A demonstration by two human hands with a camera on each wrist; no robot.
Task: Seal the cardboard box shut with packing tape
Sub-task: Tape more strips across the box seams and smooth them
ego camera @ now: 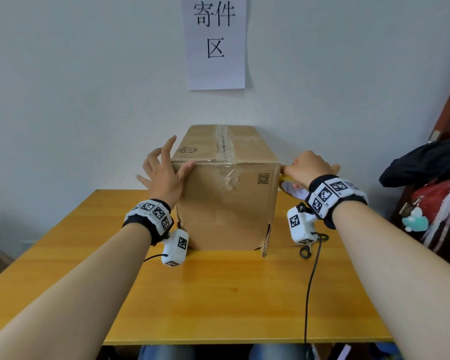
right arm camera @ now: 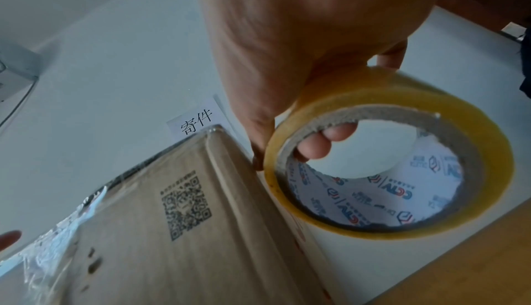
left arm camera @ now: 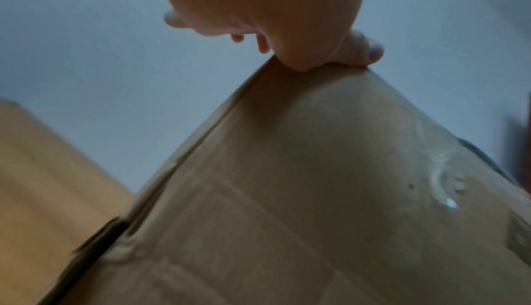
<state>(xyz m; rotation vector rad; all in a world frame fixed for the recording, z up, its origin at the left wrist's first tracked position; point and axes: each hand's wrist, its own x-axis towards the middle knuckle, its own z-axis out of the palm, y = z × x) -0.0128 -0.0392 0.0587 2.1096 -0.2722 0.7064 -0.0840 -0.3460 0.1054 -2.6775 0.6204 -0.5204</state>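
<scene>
Two hands at a cardboard box (ego camera: 226, 203) on the yellow desk (ego camera: 218, 294).
The left hand (ego camera: 164, 175) has its grip spread, thumb pressing the box's upper left front edge. The right hand (ego camera: 309, 168) curls its fingers (right arm camera: 330, 137) through the tape roll (right arm camera: 402, 157), held against the box's upper right edge.

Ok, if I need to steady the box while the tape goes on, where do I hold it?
Probably the box's top-left front corner, coming from the left. The left hand already rests there, fingers spread, thumb on the top edge. The right side is taken: the right hand holds the tape roll against it.
</scene>
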